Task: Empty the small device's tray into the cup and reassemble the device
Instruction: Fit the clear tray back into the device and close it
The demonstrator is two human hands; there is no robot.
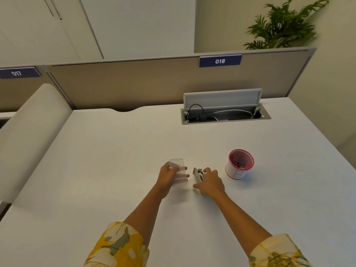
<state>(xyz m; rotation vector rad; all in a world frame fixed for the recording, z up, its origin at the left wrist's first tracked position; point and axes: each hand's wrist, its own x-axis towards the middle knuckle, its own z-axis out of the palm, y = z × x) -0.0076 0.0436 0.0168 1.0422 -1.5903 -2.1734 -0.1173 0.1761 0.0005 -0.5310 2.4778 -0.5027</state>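
My left hand (168,177) grips a clear plastic tray (178,171), holding it just above the white desk (115,151). My right hand (210,183) rests over the small device body (198,175), a pale piece with a metal mechanism on top, lying on the desk; the fingers curl around it. The tray and the device body are apart, with a narrow gap between them. To the right stands a cup (239,164) with a red rim, a white label marked "B", and small dark bits inside.
An open cable hatch (224,113) with wires sits at the back of the desk. A beige divider panel (134,83) with a "018" sign runs behind. A padded rail (32,128) borders the left side. A potted plant (283,26) stands behind the divider.
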